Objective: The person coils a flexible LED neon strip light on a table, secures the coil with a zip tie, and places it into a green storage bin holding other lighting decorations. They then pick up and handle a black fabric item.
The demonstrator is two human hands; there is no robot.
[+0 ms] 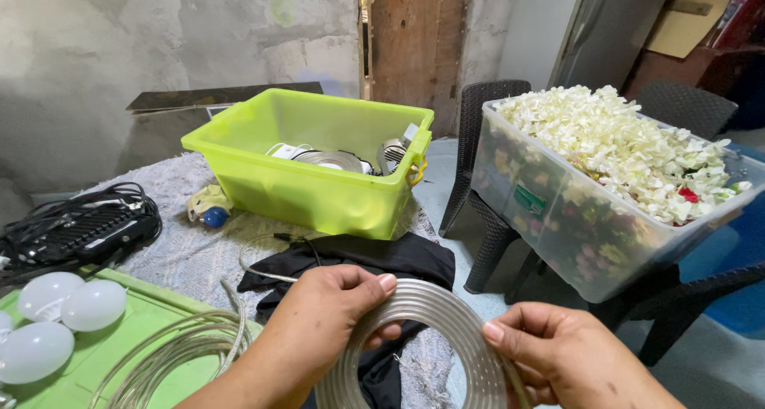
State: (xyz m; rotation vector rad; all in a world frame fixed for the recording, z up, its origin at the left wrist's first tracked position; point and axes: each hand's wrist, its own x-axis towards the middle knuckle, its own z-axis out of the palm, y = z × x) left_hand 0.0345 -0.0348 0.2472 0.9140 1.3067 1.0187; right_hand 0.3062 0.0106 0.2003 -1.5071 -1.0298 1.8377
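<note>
**Coil of clear ribbed strip, held in both hands**

Item: coil of clear strip (434, 329), wound flat, at 6 o'clock in the head view, above the tabletop (191, 257) edge.
Left hand (319, 321): fingers closed over the coil's left side, thumb on top.
Right hand (558, 353): fingers pinched shut on the coil's right rim.
Beneath coil: black cloth (374, 257) on the grey-covered tabletop.
At 12 o'clock: lime green tub (311, 170) holding further coils and fittings.
At 2 o'clock: clear bin (574, 218) heaped with white artificial flowers, resting on dark wicker chairs.
At 8 o'clock: green tray (135, 329) with white bulbs (64, 313) and a loose clear cable loop (175, 353).
At 9 o'clock: black flat unit wrapped in black cables (80, 226).
</note>
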